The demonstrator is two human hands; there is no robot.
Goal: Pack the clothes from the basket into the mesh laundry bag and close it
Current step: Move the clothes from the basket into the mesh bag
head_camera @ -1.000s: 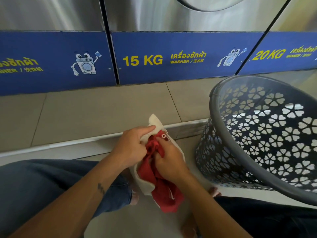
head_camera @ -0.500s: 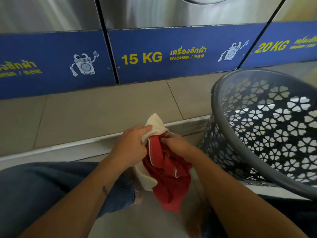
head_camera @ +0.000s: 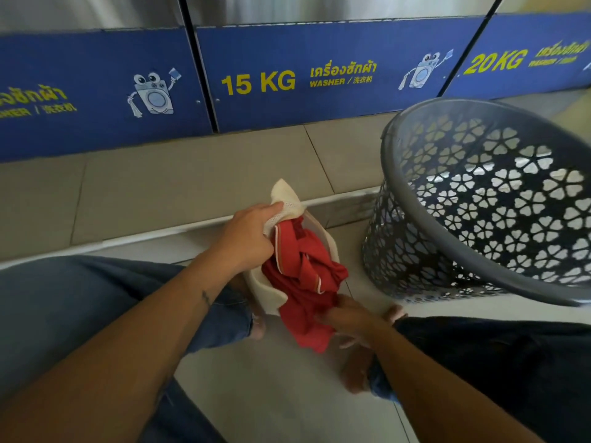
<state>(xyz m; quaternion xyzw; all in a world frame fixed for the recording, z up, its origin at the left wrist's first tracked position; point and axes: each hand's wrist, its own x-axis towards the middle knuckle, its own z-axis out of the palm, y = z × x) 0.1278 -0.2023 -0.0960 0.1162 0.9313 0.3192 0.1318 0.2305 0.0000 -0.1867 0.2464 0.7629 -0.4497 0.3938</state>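
We note the right hand (head_camera: 343, 318) has dropped from the bag mouth to low centre, now closed on the red garment's (head_camera: 303, 282) hanging tail. The left hand (head_camera: 246, 238) pinches the mesh bag's (head_camera: 284, 199) rim open. Garment half inside; basket (head_camera: 479, 203) at right appears empty.

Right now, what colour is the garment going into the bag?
Red with thin white trim, seen in the head view.

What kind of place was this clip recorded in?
Most likely a self-service laundromat: a row of steel machines with blue panels marked "15 KG WASHER" and "20 KG", plus a grey laundry basket on the tiled floor.
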